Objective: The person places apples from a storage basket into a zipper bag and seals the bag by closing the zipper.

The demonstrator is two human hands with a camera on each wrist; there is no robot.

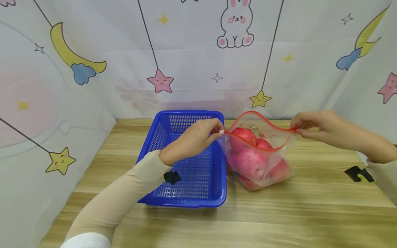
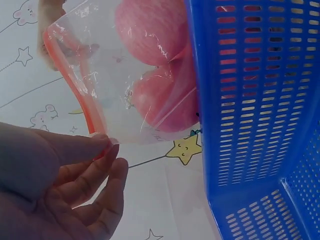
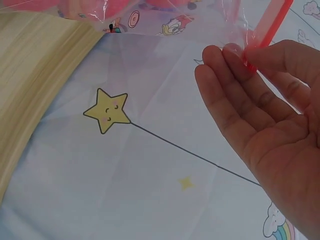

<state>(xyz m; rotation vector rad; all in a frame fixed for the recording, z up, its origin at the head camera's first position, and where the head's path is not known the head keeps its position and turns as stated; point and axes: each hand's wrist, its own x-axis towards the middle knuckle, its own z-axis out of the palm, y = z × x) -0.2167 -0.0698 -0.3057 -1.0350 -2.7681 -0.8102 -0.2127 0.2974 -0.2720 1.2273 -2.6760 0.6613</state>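
Note:
A clear zip bag (image 1: 279, 165) with a red zip edge stands on the table, its mouth gaping. Inside lie several pinkish-red round fruits (image 1: 251, 162), which look like apples or peaches. My left hand (image 1: 198, 136) pinches the zip's left end by a small white slider (image 1: 221, 132). At the opposite corner, my right hand (image 1: 322, 129) pinches the red edge between thumb and fingertips. In the left wrist view the thumb and index finger grip the bag's corner. The right wrist view shows cartoon prints on the plastic beside the pinching fingers.
A blue perforated plastic basket (image 1: 186, 203) stands directly left of the bag, under my left forearm. Both rest on a wood-grain table (image 1: 263, 220). A white curtain (image 1: 192, 58) with printed stars, moons and a rabbit hangs behind and at the sides.

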